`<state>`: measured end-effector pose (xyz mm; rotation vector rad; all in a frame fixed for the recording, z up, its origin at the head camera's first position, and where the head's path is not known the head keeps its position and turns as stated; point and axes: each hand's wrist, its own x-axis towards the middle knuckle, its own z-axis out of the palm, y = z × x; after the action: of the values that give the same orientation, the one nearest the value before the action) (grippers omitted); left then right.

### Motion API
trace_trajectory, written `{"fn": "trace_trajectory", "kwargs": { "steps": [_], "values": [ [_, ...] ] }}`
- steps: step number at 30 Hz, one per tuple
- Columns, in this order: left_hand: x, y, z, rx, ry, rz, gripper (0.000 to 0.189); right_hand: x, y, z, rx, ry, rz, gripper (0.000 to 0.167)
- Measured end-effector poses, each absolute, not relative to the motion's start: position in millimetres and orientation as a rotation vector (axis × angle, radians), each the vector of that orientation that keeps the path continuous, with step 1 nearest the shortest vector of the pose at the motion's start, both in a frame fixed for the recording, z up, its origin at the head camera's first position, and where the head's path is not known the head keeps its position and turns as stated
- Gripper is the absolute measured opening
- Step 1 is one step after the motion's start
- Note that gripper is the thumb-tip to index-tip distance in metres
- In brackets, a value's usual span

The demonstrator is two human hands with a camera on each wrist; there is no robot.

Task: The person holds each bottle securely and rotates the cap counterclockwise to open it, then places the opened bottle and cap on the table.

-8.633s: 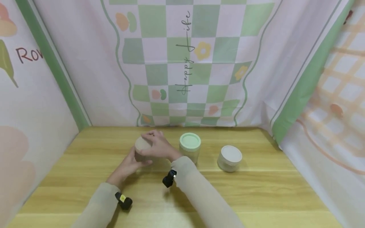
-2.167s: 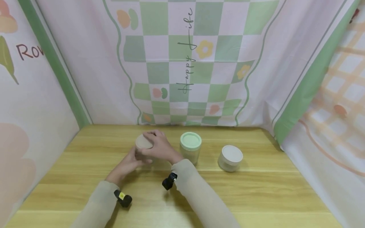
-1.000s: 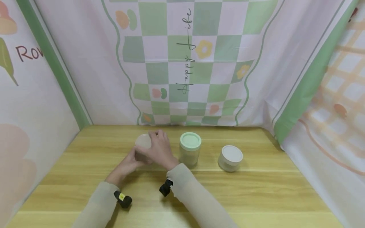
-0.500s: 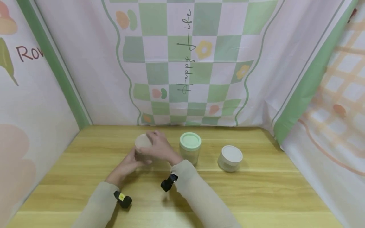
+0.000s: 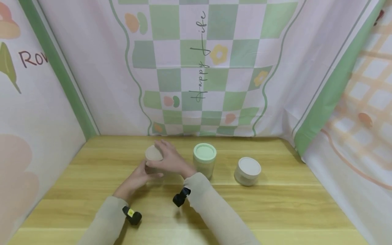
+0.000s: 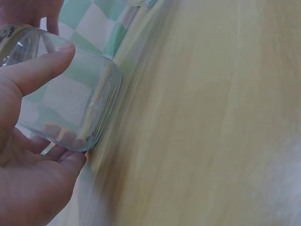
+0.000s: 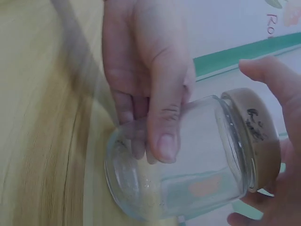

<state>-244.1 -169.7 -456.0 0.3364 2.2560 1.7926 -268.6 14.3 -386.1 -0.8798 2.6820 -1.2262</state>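
A clear glass jar (image 7: 197, 141) with a beige lid (image 5: 154, 153) stands at the left of the table. Dark marks show on the lid's side in the right wrist view. My left hand (image 5: 134, 178) grips the jar's body, its thumb (image 6: 51, 66) along the near side and its fingers round the far side. Over the lid spreads my right hand (image 5: 173, 161). Its thumb (image 7: 261, 68) stands apart from the lid, and its other fingers extend round the far side, where contact is partly hidden.
Right of my hands stands a taller jar with a mint-green lid (image 5: 205, 152). Farther right is a short jar with a white lid (image 5: 248, 166). A printed curtain (image 5: 196, 75) closes off the back of the wooden table (image 5: 275, 211).
A second ago my right hand was turned with its fingers bunched upright on the lid. It has turned back and its fingers have spread. The left hand and jar keep their place.
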Motion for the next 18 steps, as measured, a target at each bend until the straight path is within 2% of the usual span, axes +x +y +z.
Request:
{"fn": "trace_trajectory", "kwargs": {
  "steps": [5, 12, 18],
  "values": [
    [-245, -169, -457, 0.398, 2.259, 1.794, 0.094, -267, 10, -388, -0.861, 2.890, -1.109, 0.091],
    [-243, -169, -453, 0.338, 2.275, 1.780, 0.093, -263, 12, -379, -0.856, 3.067, -0.861, 0.096],
    [-244, -169, -454, 0.351, 2.262, 1.786, 0.096, -261, 10, -376, -0.867, 3.093, -0.703, 0.089]
  ]
}}
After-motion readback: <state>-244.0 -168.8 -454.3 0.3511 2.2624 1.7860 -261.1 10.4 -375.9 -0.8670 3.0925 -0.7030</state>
